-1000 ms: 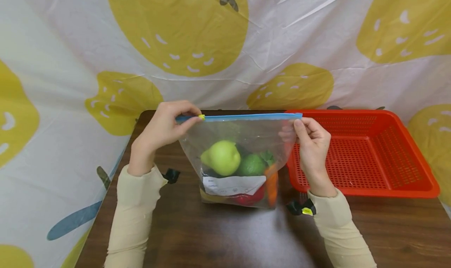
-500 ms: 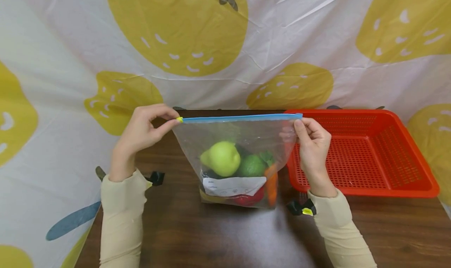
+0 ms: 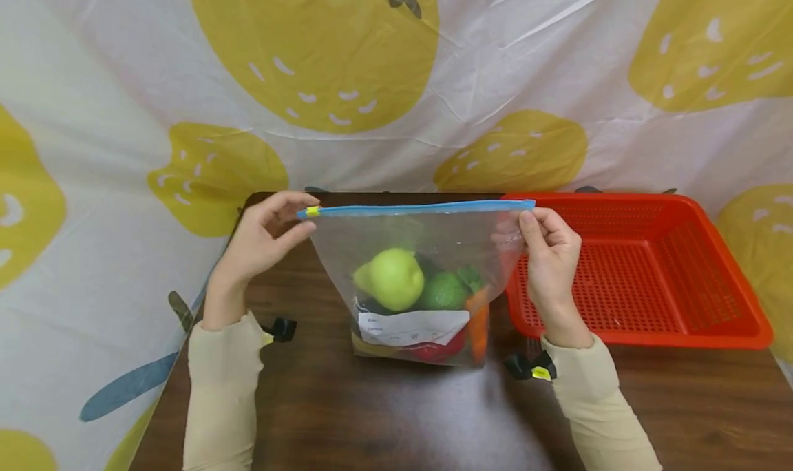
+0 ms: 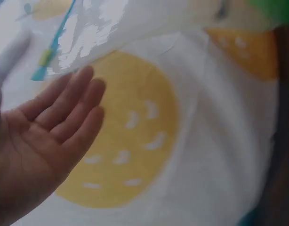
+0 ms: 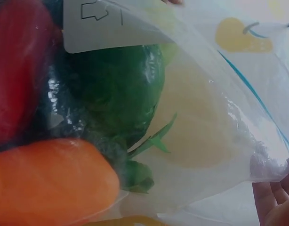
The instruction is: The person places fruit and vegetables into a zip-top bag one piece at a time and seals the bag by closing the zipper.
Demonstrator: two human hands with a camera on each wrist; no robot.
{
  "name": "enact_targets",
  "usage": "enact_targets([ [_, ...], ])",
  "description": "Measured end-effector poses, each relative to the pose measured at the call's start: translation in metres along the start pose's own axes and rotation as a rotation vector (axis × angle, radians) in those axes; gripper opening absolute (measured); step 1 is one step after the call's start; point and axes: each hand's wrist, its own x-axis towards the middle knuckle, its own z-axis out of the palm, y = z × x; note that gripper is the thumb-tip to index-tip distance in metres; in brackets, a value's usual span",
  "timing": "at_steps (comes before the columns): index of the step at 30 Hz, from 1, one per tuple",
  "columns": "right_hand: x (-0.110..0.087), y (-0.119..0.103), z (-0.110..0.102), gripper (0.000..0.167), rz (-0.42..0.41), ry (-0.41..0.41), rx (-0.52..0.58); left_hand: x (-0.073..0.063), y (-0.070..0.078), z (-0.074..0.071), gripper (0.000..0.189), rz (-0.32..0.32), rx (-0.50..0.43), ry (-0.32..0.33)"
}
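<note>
A clear slider zip bag (image 3: 427, 233) stands upright on the table, its blue zip strip (image 3: 421, 208) stretched across the top. Inside are a yellow-green pear (image 3: 395, 279), a round green fruit or vegetable (image 3: 443, 290), an orange carrot (image 3: 476, 328) with leafy top and something red (image 5: 20, 66) low down. My right hand (image 3: 553, 268) pinches the bag just under the strip's right end. At the other end, my left hand (image 3: 260, 240) has thumb and fingers spread apart around the yellow slider (image 3: 312, 211); in the left wrist view its fingers (image 4: 71, 101) are nearly straight.
A red perforated plastic basket (image 3: 619, 337) stands on the table's right side, just beside the bag. The dark wooden table (image 3: 384, 423) runs back to a fruit-printed cloth (image 3: 372, 154) hanging behind it.
My left hand pulled the yellow slider leftward along the strip to its left end, then let go and parted its fingers. The right hand keeps its pinch in place.
</note>
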Motion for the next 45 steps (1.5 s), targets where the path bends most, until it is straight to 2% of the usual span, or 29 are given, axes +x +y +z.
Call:
enact_targets([
  [2, -0.001, 0.000, -0.001, 0.017, 0.023, -0.003, 0.016, -0.011, -0.021, 0.014, 0.060, -0.067, -0.231, -0.125],
  [3, -0.001, 0.001, -0.001, 0.017, 0.034, -0.009, 0.018, -0.018, -0.031, 0.022, 0.075, -0.118, -0.308, -0.192],
  [5, -0.002, 0.001, -0.002, 0.016, 0.066, -0.045, 0.001, -0.032, -0.050, 0.041, 0.097, -0.211, -0.356, -0.279],
  [6, -0.004, 0.002, -0.003, 0.016, 0.091, -0.079, -0.003, -0.039, -0.057, 0.051, 0.103, -0.253, -0.351, -0.295],
  [8, -0.009, 0.006, -0.004, 0.020, 0.165, -0.171, -0.031, -0.052, -0.068, 0.070, 0.111, -0.307, -0.390, -0.273],
  [10, -0.020, 0.013, -0.006, 0.032, 0.256, -0.285, -0.105, -0.062, -0.074, 0.085, 0.116, -0.324, -0.452, -0.226],
  [12, -0.035, 0.021, -0.009, 0.050, 0.352, -0.384, -0.206, -0.067, -0.077, 0.095, 0.123, -0.320, -0.533, -0.208],
  [14, -0.051, 0.027, -0.012, 0.068, 0.415, -0.469, -0.359, -0.069, -0.078, 0.102, 0.128, -0.293, -0.526, -0.200],
  [17, -0.067, 0.034, -0.015, 0.093, 0.407, -0.585, -0.558, -0.070, -0.079, 0.107, 0.129, -0.252, -0.433, -0.195],
  [19, -0.072, 0.037, -0.015, 0.104, 0.361, -0.653, -0.626, -0.071, -0.079, 0.109, 0.126, -0.239, -0.370, -0.164],
  [21, -0.074, 0.039, -0.015, 0.109, 0.308, -0.689, -0.647, -0.072, -0.078, 0.110, 0.123, -0.267, -0.349, -0.134],
  [23, -0.076, 0.042, -0.015, 0.104, 0.306, -0.655, -0.650, -0.075, -0.076, 0.111, 0.120, -0.326, -0.358, -0.102],
  [25, -0.079, 0.045, -0.015, 0.092, 0.337, -0.594, -0.651, -0.079, -0.072, 0.113, 0.114, -0.414, -0.398, -0.087],
  [27, -0.083, 0.049, -0.016, 0.078, 0.413, -0.523, -0.641, -0.082, -0.067, 0.114, 0.107, -0.500, -0.456, -0.093],
  [30, -0.092, 0.053, -0.017, 0.068, 0.560, -0.458, -0.609, -0.085, -0.061, 0.115, 0.102, -0.640, -0.549, -0.138],
  [33, -0.099, 0.057, -0.019, 0.066, 0.706, -0.399, -0.553, -0.086, -0.057, 0.116, 0.090, -0.731, -0.622, -0.193],
  [36, -0.101, 0.060, -0.021, 0.065, 0.805, -0.333, -0.521, -0.085, -0.059, 0.118, 0.072, -0.801, -0.673, -0.200],
  [40, -0.100, 0.064, -0.024, 0.057, 0.840, -0.288, -0.565, -0.083, -0.064, 0.119, 0.063, -0.891, -0.642, -0.145],
  [43, -0.100, 0.068, -0.026, 0.049, 0.844, -0.275, -0.588, -0.082, -0.069, 0.121, 0.068, -0.931, -0.567, -0.098],
  [45, -0.100, 0.070, -0.027, 0.043, 0.852, -0.254, -0.583, -0.081, -0.072, 0.123, 0.070, -0.929, -0.524, -0.078],
])
